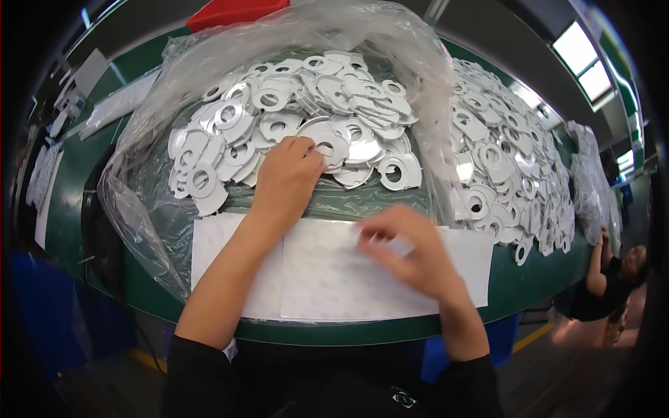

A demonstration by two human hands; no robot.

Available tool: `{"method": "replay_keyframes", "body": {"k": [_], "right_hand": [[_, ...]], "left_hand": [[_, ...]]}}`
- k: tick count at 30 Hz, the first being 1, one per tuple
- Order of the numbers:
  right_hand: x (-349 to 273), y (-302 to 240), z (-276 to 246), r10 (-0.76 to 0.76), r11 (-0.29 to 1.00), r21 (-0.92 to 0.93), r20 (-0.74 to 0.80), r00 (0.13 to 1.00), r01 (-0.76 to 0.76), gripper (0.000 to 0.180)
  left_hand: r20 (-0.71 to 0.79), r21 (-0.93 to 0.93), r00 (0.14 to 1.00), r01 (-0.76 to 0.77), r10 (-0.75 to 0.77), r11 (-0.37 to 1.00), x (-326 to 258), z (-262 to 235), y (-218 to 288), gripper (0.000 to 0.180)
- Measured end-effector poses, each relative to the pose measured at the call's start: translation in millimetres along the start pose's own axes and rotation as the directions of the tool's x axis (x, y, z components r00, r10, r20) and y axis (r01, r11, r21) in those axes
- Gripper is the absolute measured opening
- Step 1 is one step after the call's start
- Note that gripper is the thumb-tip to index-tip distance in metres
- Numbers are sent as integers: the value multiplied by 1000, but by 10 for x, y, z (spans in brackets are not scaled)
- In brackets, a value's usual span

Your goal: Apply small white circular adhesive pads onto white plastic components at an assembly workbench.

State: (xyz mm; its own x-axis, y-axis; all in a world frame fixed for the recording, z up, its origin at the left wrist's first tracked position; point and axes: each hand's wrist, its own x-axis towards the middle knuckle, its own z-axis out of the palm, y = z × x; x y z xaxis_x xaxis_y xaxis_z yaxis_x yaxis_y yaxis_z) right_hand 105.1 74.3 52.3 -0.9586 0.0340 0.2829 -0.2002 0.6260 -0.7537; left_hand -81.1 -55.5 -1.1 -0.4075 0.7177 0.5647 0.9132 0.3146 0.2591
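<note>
A heap of flat white plastic parts (270, 98), each with a round hole, lies on a clear plastic bag (139, 164). At the heap's near edge my left hand (289, 171) has its fingers curled on the rim of one white plastic part (326, 139). To the right, my right hand (408, 247) hovers above white paper sheets (327, 279). It is smeared by motion, its fingers partly bent, and whether it holds anything cannot be made out. The sheets lie along the table's near edge, beneath both forearms.
A second heap of similar white parts (498, 157) covers the green table (516, 279) on the right, past a fold of plastic. A red bin (237, 12) stands at the back. Beyond the right end, another person (606, 279) reaches toward a plastic bag (592, 174).
</note>
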Motion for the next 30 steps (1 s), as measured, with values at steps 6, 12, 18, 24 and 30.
{"method": "replay_keyframes", "body": {"k": [6,12,18,24,30], "right_hand": [[-139,-307,310,99,970,-242,414,905,4,30],[-115,-292,281,148,981,-176,425,893,-79,33],[-109,-355,269,157,980,-182,451,879,-81,31],[-97,-318,294,128,987,-149,520,845,-58,23],[-139,-251,344,-33,989,-113,467,884,96,21]], "left_hand": [[15,-68,998,56,-55,996,22,-7,107,14],[-4,-10,1000,4,-4,1000,-13,11,118,21],[-62,32,997,56,-54,998,-15,47,104,23],[-296,-388,942,31,-156,921,134,-218,262,30],[747,-445,657,383,-100,-810,-26,-132,769,76]]}}
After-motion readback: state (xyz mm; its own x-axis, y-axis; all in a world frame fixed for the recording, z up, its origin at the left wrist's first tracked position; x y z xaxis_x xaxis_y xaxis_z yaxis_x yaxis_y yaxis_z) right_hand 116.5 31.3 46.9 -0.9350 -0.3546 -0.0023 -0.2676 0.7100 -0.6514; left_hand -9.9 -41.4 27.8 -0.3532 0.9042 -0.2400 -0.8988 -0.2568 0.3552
